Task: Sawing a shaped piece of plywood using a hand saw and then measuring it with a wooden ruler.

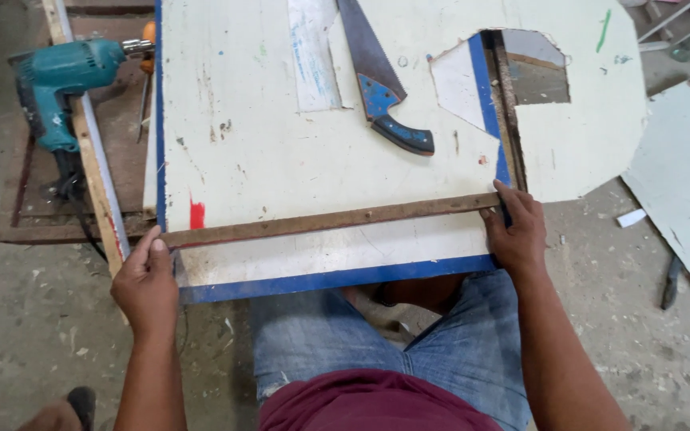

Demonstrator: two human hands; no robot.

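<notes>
Head view, hands: two. The left hand (147, 281) presses on the left end of the rusty metal square (325, 220), thumb on top, fingers curled at the board's edge. The right hand (518, 231) grips the square's corner, fingers closed over it.
Square: one, L-shaped; the long arm lies across the white board (265, 136) near its blue front edge, the short arm runs up beside a cut-out opening.
Saws: one handsaw (381, 84) on the board, blade cut off by the top edge.
Drills: one teal power drill (57, 88), left of the board, its cable partly hidden.
Other boards: one pale panel (684, 183) at right, cut off.
Hard to make out: a dark tool (671, 281) on the floor.
</notes>
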